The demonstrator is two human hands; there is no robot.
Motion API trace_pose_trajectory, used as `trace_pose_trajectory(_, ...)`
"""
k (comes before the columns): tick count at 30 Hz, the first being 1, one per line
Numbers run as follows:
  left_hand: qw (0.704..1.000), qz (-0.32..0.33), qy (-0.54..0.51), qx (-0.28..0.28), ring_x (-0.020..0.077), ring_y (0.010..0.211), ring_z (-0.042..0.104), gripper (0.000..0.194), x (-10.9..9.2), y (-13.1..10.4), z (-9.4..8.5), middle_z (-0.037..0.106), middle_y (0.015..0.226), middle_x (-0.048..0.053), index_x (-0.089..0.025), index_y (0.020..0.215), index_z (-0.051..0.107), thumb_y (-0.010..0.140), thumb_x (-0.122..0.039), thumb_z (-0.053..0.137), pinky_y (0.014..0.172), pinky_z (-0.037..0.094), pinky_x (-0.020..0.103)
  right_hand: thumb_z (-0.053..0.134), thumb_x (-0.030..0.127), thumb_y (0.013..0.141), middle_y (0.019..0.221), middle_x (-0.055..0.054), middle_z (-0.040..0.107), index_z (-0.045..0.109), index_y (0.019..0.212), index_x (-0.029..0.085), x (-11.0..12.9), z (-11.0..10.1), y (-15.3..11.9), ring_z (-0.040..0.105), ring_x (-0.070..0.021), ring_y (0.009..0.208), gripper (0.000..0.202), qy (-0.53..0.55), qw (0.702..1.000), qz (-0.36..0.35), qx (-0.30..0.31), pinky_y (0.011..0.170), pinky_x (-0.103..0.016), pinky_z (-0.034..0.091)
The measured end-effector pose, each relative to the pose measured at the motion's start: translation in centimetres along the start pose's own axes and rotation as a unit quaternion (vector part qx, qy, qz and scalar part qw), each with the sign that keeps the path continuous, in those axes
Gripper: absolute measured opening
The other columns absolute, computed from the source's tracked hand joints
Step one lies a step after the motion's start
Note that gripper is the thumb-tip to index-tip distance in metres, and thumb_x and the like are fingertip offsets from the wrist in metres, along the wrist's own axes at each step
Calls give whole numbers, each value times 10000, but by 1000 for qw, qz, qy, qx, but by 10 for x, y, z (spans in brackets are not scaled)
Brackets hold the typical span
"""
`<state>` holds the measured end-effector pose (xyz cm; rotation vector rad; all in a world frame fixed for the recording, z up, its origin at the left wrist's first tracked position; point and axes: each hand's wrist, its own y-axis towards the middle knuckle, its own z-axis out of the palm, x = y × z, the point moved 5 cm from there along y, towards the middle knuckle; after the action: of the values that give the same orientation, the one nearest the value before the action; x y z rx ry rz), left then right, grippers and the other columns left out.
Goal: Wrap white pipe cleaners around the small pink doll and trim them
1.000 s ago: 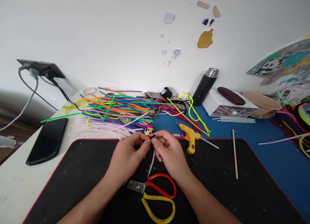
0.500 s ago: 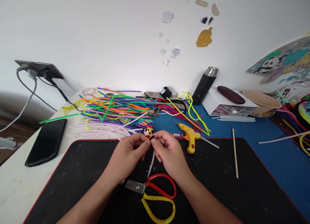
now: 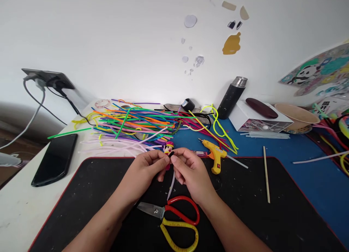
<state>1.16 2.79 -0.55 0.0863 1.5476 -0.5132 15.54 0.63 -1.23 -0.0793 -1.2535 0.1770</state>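
My left hand (image 3: 149, 171) and my right hand (image 3: 191, 173) meet at the centre, above the black mat (image 3: 89, 204). Between their pinched fingertips is a small black fuzzy piece (image 3: 171, 154). Just behind the fingertips a small doll (image 3: 169, 147) with a red and yellow hat shows, its lower part largely hidden by my fingers. A pale strip (image 3: 171, 186) hangs or lies below the hands. Nearer to me, scissors (image 3: 156, 211) with one red and one yellow handle lie on the mat.
Many coloured pipe cleaners (image 3: 136, 121) lie behind the hands. A yellow glue gun (image 3: 216, 159) and a wooden stick (image 3: 266, 174) are to the right. Further back stand a black flask (image 3: 231, 99), a white box (image 3: 245, 117) and a bowl (image 3: 296, 115). A phone (image 3: 56, 161) lies left.
The whole view has shifted slightly. The black piece between my fingertips has tilted a little, and slightly more of the doll shows behind them.
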Motion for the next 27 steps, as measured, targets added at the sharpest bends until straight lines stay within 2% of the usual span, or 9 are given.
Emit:
trace_pose_trajectory(9,993,-38,-107,29,95,447,435,336,2,0,5,539,459,-61,-177,729,667,773,-474,818,515,311,243,835,476,881,509,105,504,691,956,193,-4,1,1,359,-56,399,326,43,999,8,19,396,-193,239)
trace_pose_trajectory(21,995,-38,-87,43,97,461,439,419,-2,-2,8,554,482,-48,-186,680,639,783,-548,823,536,322,251,858,455,876,503,113,479,675,909,207,-5,-1,0,340,-53,408,311,57,998,13,21,413,-190,247)
trace_pose_trajectory(27,999,14,-29,-4,105,516,453,377,-6,-3,4,560,527,-51,-193,734,625,887,-519,733,575,353,246,844,476,891,510,105,495,700,977,199,-5,-2,2,355,-57,405,323,65,998,12,14,406,-190,236)
